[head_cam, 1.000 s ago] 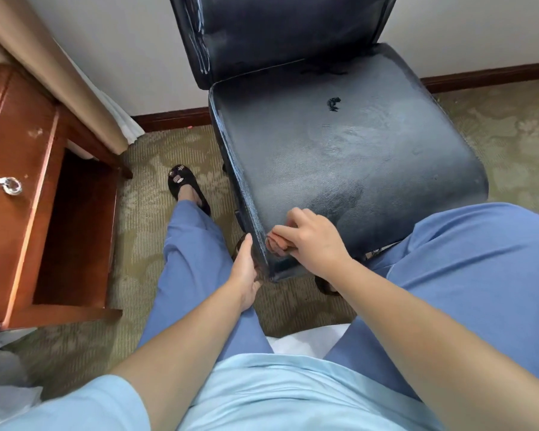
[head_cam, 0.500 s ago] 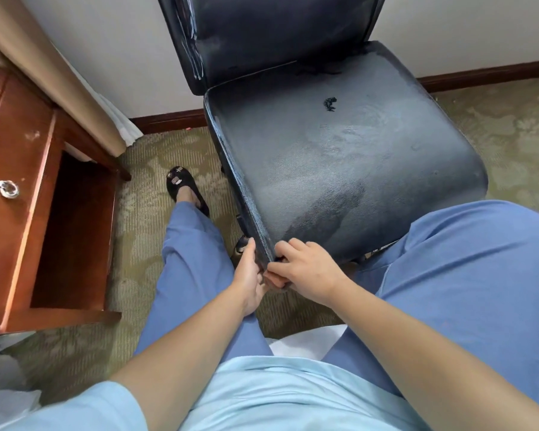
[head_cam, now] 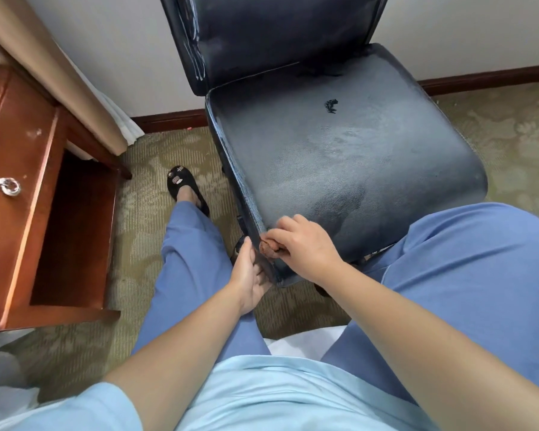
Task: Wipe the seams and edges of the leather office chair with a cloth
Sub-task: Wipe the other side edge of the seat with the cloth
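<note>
A black leather office chair (head_cam: 339, 150) stands in front of me, its seat worn and dusty with a darker damp patch near the front. My right hand (head_cam: 302, 247) grips a small brown cloth (head_cam: 266, 247) and presses it against the seat's front left corner seam. My left hand (head_cam: 249, 279) holds the seat's left edge just below that corner, thumb up along the side and fingers under the rim. Most of the cloth is hidden inside my right fist.
A reddish wooden nightstand (head_cam: 28, 197) with a ring drawer pull stands at the left. A beige curtain (head_cam: 59, 73) hangs behind it. My legs in blue trousers flank the chair, left foot in a black slipper (head_cam: 182, 185). Patterned carpet covers the floor.
My right hand with the cloth slid down to the seat's front corner edge and has come back up onto the corner seam. My left hand stays on the side edge.
</note>
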